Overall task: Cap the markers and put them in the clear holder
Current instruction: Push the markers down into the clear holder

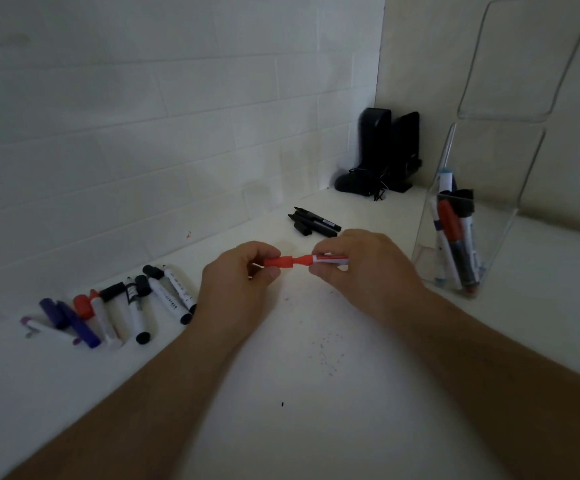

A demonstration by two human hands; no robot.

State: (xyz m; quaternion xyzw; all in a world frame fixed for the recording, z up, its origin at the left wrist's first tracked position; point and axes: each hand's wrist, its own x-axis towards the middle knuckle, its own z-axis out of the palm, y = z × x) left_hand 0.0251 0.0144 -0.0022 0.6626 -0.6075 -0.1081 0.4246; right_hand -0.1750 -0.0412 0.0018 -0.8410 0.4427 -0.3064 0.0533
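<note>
While both hands meet above the middle of the white table (299, 393), the left hand (236, 289) pinches a red cap (279, 263) between thumb and curled fingers, and the right hand (361, 268) grips a red marker (326, 260) by its white barrel, fingers closed round it. Cap and marker lie in one line between the two hands, the cap's open end right at the marker's red tip end; whether it is already pushed home cannot be told. The barrel carries a red label band, but its writing is too small to read.

Left of the left hand, near the table's left edge, a row of loose markers (136, 306) lies side by side: black-capped white ones, one with a red cap, and purple ones at the far left. Dark print runs along two of the white barrels, unreadable here. Farther back, just beyond the right hand, a small bunch of black pens (314, 223) lies on the table, a pale label on one, its text too blurred to read.

To the right of the right hand stands the clear holder (503, 216), a tall see-through stand with a pocket at its base. Several markers (455, 237) already lean upright in that pocket, red, black and blue among them. In the far corner, against the white brick wall (143, 116), sit two black speakers (385, 150) with a tangle of cord at their foot.
</note>
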